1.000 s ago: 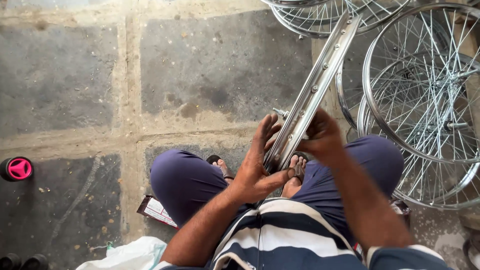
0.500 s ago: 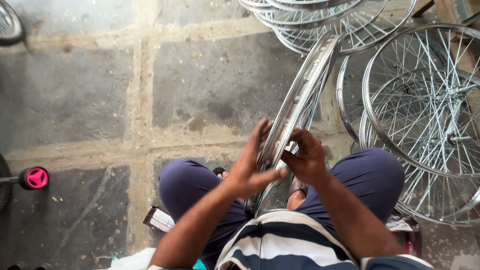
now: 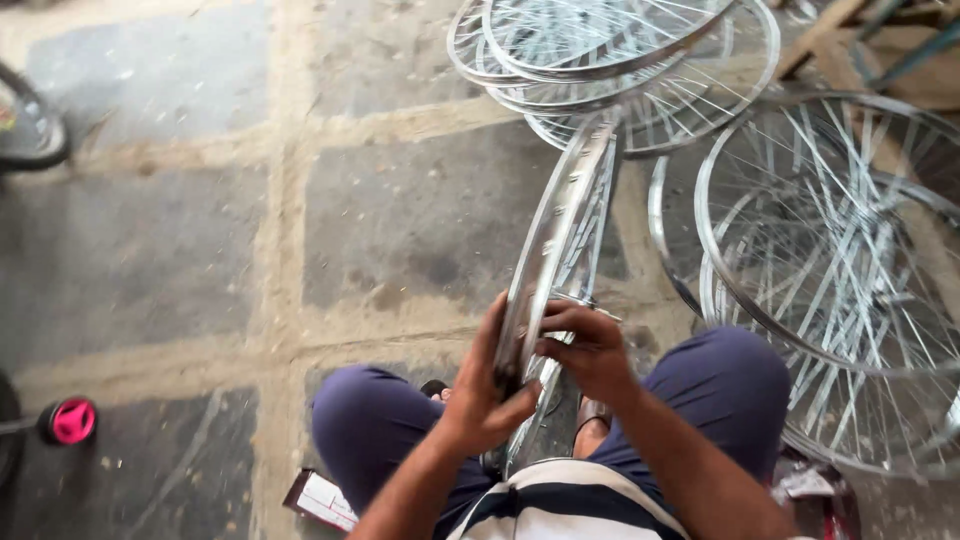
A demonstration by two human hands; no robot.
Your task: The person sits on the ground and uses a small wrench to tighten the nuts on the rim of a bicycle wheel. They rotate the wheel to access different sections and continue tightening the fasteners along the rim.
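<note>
A shiny metal bicycle wheel rim (image 3: 560, 225) with thin spokes stands on edge between my knees, leaning away from me. My left hand (image 3: 485, 395) grips the near part of the rim from the left, thumb hooked over its edge. My right hand (image 3: 590, 350) holds the rim from the right, its fingers curled around the rim and the spokes. Both hands sit close together, almost touching. I sit with blue trousers and a striped shirt visible at the bottom.
Several finished spoked wheels (image 3: 840, 270) lie stacked on the right, and more wheels (image 3: 600, 55) at the top. The stone slab floor (image 3: 200, 220) spreads left. A pink-capped object (image 3: 70, 420) lies at the left edge, a small printed box (image 3: 320, 497) by my left thigh.
The view has tilted up, so the rim and hands sit lower in frame. My right hand has shifted down the rim toward the left hand, which keeps its grip.
</note>
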